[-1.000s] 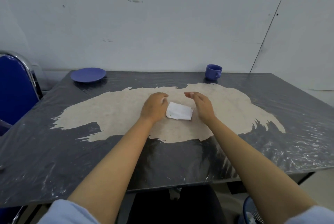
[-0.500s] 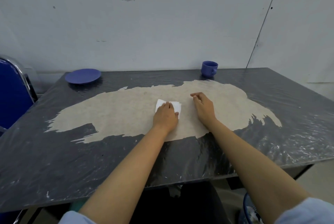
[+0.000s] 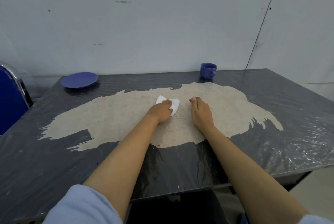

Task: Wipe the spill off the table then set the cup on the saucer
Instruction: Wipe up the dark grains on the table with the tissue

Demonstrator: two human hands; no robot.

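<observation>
With our left hand now pressing flat on the folded white tissue after sliding it toward ten o'clock, dark specks remain on the grey desk, our right hand rests loosely curled and empty, the blue ceramic cup waiting at one o'clock.

Counter: dark grey/black w/ glossy plastic sheen, big beige worn patch across the middle, ragged streaky edges. Cup & saucer: both solid blue, no pattern. Tissue: plain white. Tiny black specks beside it. Chair: blue w/ chrome frame. Sleeves: pale blue. Wall: off-white, few brown smudges.
</observation>
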